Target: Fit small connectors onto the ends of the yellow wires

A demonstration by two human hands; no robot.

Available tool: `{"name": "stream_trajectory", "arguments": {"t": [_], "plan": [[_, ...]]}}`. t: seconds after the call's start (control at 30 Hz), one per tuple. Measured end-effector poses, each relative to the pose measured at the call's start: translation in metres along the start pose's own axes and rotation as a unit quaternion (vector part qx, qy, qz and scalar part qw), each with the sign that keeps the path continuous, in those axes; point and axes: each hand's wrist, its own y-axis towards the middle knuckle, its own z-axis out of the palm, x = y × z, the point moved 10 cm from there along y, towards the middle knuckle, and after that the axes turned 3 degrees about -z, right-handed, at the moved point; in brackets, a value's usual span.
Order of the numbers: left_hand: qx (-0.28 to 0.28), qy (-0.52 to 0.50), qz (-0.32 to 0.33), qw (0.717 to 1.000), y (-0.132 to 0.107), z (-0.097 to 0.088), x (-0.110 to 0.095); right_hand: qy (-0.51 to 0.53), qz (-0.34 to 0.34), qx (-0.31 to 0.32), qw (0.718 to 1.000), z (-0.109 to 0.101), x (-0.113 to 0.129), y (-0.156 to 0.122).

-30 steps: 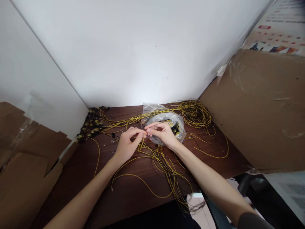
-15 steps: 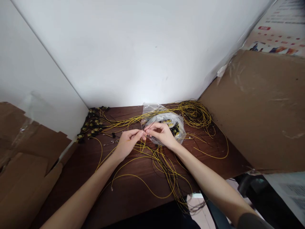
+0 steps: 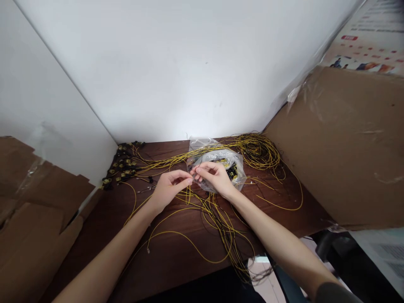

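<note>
Close together over the middle of the table, both my hands are closed in pinches. My left hand (image 3: 168, 189) has thumb and forefinger together on a thin wire, mostly hidden by the fingers. A yellow wire (image 3: 188, 198) hangs in a loop just below those fingertips. My right hand (image 3: 216, 177) pinches a thin dark wire, whose end rises faintly above the fingers. Behind and under the right hand lies a clear plastic bag (image 3: 241, 172) holding black parts with yellow pieces (image 3: 232, 171). Loose yellow and black wires (image 3: 217, 214) run from beneath the hands toward the front edge.
A large coil of yellow and black wire (image 3: 260, 151) lies at the back right. Its strands run left to several black and yellow connectors (image 3: 126, 164). Cardboard stands on the left (image 3: 31, 235) and right (image 3: 350, 155), with a white wall (image 3: 189, 75) behind.
My left fingertips have drawn slightly apart from the right ones and lower. The yellow wire by my left wrist has shifted. My right hand has barely moved.
</note>
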Motion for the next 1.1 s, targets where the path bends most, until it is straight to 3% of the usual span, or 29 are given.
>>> {"name": "stream_trajectory", "arguments": {"t": [0.2,0.43,0.57,0.9,1.1], "plan": [[-0.068,-0.113,-0.035,0.991,0.002,-0.018,0.009,-0.015,-0.01,-0.005,1.0,-0.004,0.003,-0.001],[-0.092,-0.258,-0.031,0.961,0.005,-0.026,0.014,-0.189,-0.046,0.161,0.968,0.036,0.008,-0.015],[-0.083,-0.241,-0.03,0.967,0.005,-0.024,0.013,-0.234,-0.077,0.21,0.946,0.046,0.011,-0.02],[-0.052,-0.134,-0.018,0.99,0.005,-0.018,0.011,-0.243,-0.126,0.229,0.934,0.051,0.02,-0.023],[-0.053,-0.191,-0.038,0.979,0.005,-0.019,0.013,-0.249,-0.127,0.25,0.927,0.055,0.018,-0.026]]}}
